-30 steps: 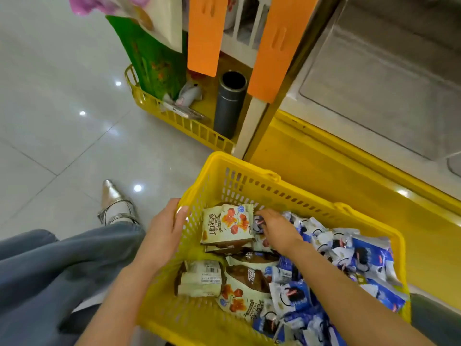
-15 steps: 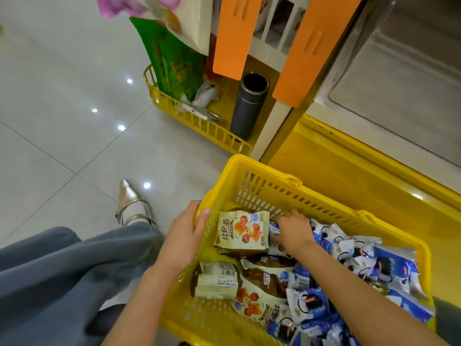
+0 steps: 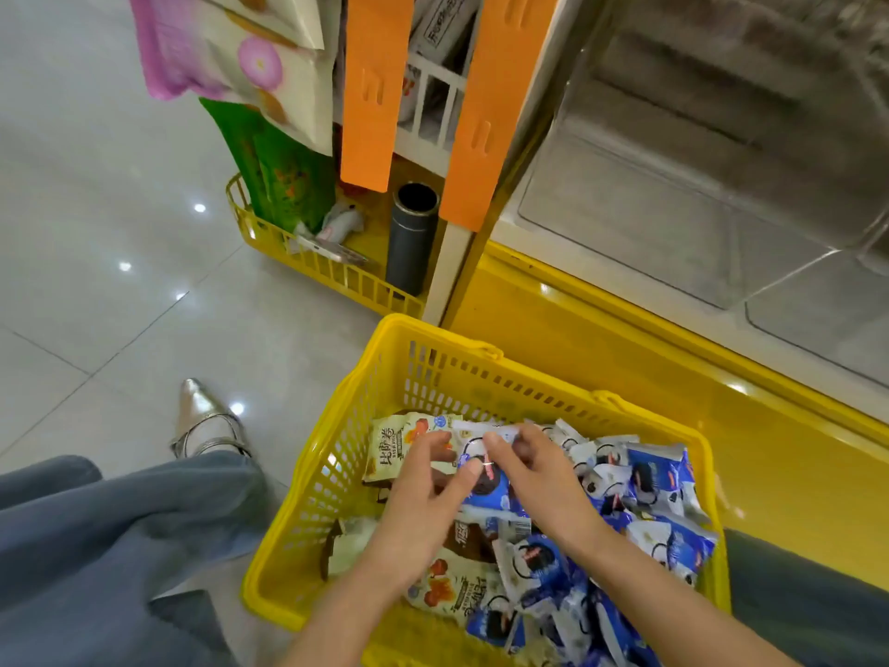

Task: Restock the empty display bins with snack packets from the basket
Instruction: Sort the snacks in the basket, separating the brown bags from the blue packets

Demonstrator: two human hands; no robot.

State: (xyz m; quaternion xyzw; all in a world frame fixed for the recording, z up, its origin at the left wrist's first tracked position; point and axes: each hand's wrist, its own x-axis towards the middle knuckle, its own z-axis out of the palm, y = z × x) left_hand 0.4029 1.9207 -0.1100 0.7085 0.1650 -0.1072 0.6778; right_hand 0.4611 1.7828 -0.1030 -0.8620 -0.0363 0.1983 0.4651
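With your left hand point(image 3: 418, 503) and right hand point(image 3: 539, 479) both pinching the blue packet point(image 3: 488, 491), lift it straight up from the basket point(image 3: 433, 332) so neighbouring packets don't snag.

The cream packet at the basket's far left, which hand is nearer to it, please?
Left. The left hand overlaps its right edge; the right hand is further right. Both pinch a blue packet.

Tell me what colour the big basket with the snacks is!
The basket is bright yellow, clear in the head view.
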